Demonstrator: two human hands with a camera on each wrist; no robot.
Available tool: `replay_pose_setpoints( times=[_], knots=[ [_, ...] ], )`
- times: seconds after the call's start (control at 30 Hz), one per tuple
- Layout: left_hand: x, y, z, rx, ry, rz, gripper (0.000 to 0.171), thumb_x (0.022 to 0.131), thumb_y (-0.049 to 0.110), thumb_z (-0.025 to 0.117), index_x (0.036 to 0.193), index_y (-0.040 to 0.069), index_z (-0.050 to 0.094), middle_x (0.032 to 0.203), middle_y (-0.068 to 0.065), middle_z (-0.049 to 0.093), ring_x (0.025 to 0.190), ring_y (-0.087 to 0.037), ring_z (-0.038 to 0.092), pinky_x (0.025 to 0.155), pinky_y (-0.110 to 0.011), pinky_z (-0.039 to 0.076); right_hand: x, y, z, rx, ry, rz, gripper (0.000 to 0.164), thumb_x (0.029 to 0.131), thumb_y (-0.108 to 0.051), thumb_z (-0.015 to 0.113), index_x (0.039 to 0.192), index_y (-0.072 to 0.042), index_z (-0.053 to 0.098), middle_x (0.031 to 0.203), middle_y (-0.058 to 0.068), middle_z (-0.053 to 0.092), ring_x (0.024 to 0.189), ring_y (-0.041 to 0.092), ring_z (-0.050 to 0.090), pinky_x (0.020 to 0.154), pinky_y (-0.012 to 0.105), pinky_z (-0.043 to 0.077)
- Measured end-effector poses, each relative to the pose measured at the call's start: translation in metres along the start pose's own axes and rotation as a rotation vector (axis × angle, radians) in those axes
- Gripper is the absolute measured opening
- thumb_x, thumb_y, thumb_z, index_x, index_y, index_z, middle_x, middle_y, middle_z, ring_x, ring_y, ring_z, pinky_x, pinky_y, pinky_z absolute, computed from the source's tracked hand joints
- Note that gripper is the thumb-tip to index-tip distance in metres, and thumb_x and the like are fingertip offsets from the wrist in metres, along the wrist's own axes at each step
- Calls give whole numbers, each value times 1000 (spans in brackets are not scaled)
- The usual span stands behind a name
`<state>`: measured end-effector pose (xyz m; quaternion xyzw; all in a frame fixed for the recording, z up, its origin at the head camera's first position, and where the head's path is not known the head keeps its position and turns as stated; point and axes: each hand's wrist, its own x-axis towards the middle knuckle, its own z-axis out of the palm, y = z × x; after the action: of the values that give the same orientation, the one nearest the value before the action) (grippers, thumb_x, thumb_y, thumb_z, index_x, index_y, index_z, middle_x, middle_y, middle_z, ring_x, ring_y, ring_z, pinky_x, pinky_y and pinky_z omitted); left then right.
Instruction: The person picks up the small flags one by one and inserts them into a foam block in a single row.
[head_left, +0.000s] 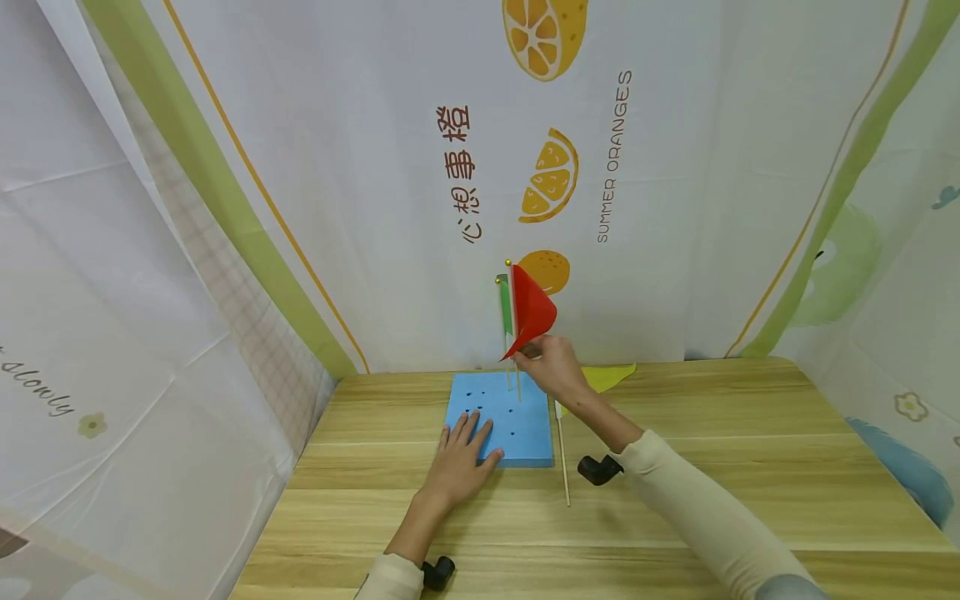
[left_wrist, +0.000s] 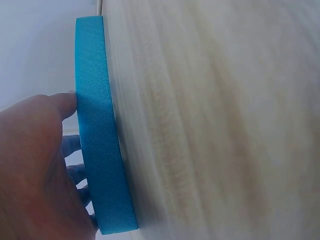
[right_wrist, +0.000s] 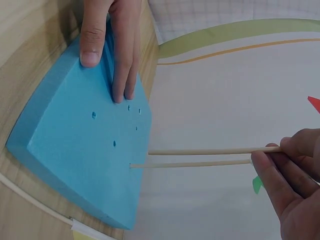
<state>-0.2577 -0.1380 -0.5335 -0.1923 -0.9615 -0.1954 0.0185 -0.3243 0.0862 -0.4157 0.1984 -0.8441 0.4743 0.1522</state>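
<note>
Step in hand looks like placing the red flag (head_left: 534,308), stick end down, at the blue foam block (head_left: 536,446), near the green flag (head_left: 506,307) already standing there. Right hand (head_left: 553,367) has thumb and fingers (right_wrist: 272,181) clamped on the red flag's stick (right_wrist: 210,151), just under the cloth; flag is above the block's far part. Lower tip seems just off the foam, though contact can't be told for sure. Next move probably calls for lining the tip up with a hole and pushing straight down, clear of the green flag. Left hand (head_left: 459,468) lies on the block's near left part, fingers straight and spread, likely steadying it. Red flag points gold ball up, bare end down; long axis near upright, top tipped slightly left, cloth out to the right. Yellow flag (head_left: 611,377) lies on the counter (head_left: 690,492), right of the block, stick toward the person.
</note>
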Motion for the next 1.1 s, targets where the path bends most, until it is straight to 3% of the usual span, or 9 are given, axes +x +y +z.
replay_pose_setpoints(
  times=[0.37, 1.1],
  knots=[
    [0, -3, 3, 1, 21, 22, 67, 111, 50, 51, 162, 8, 46, 173, -21, 32, 162, -46, 24, 130, -69, 19, 2, -1, 10, -31, 16, 12, 21, 99, -10, 72, 113, 4, 80, 98, 17, 82, 91, 33, 80, 84, 47, 67],
    [2, -2, 1, 16, 4, 10, 65, 111, 48, 51, 162, 8, 46, 174, -21, 32, 163, -45, 24, 131, -68, 20, 3, 10, 28, -43, 3, 26, 21, 99, -7, 72, 115, 5, 78, 98, 18, 82, 87, 32, 78, 80, 43, 67]
  ],
)
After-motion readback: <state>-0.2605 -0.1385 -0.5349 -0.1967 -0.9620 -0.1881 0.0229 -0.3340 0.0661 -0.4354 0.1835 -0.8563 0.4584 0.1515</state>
